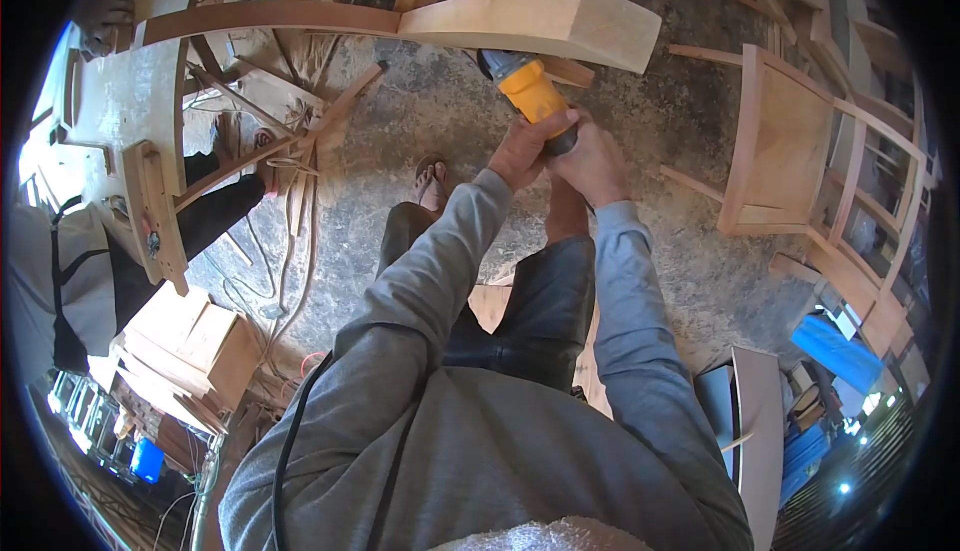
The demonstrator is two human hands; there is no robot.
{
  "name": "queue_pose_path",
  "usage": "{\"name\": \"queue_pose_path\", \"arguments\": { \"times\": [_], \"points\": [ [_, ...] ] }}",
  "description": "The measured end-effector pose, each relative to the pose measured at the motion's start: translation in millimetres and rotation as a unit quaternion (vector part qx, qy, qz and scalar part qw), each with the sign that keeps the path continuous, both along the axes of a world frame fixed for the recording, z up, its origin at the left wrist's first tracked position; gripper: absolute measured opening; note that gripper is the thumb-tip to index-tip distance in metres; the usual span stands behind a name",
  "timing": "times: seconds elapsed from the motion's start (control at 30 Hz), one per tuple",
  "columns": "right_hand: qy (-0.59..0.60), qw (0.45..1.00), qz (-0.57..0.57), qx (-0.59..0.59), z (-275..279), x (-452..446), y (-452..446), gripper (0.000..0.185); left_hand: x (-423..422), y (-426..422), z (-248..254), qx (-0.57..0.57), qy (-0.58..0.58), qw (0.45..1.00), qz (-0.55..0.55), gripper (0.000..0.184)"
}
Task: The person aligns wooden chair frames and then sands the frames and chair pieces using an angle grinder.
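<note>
Both my hands are wrapped round the yellow body of a power grinder (533, 94), held out in front of me. My left hand (519, 152) grips it on the left side, and my right hand (594, 163) closes round its dark rear end. The tool's metal head lies at the lower edge of a long, pale wooden piece (490, 19) with a thick block-like right end; whether it touches the wood cannot be made out. A reddish curved wooden strip (270, 17) meets the pale piece at its left end.
A wooden frame with a panel (790, 146) stands at the right. Another person (75, 281) sits at the left beside a workbench (130, 91). Stacked boards (190, 341) lie at the lower left. Wood scraps and cords lie on the concrete floor (390, 116).
</note>
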State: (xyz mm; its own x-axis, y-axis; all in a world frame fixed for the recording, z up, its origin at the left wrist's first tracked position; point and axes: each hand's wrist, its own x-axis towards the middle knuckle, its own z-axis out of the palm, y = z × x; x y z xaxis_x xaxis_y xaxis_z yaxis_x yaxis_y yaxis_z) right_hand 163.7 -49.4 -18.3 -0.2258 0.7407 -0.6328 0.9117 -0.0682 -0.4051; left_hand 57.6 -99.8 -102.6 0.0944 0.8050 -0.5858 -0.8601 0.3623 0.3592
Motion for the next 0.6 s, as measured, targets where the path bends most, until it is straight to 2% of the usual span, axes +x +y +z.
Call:
{"name": "queue_pose_path", "arguments": {
  "times": [0.1, 0.2, 0.3, 0.4, 0.5, 0.6],
  "points": [
    [-0.015, 0.998, 0.033, 0.052, -18.8, 0.2, -5.0, 0.064, -6.5, -1.2, 5.4, -0.006, 0.009, 1.000, 0.004, 0.033],
    [0.029, 0.998, 0.015, 0.051, -22.3, 3.9, -6.7, 0.063, -4.4, -1.7, 3.6, -0.006, 0.005, 1.000, 0.002, 0.033],
    [0.001, 0.995, 0.044, 0.092, -21.5, 15.4, -9.8, 0.066, 4.4, -1.7, 0.2, 0.010, 0.015, 0.999, -0.027, 0.037],
    [0.020, 0.999, -0.007, 0.044, -1.1, 33.7, -11.6, 0.064, 24.7, -4.0, 17.6, 0.005, -0.004, 0.999, -0.031, 0.037],
    [0.035, 0.998, -0.033, 0.051, 3.0, 64.3, -22.4, 0.059, 55.3, -9.1, 21.4, 0.018, -0.012, 0.999, -0.028, 0.038],
    [-0.003, 0.999, -0.049, -0.001, 7.5, 99.5, -31.4, 0.053, 87.9, -16.7, 20.1, 0.021, -0.006, 0.998, -0.062, 0.039]
  ]
}}
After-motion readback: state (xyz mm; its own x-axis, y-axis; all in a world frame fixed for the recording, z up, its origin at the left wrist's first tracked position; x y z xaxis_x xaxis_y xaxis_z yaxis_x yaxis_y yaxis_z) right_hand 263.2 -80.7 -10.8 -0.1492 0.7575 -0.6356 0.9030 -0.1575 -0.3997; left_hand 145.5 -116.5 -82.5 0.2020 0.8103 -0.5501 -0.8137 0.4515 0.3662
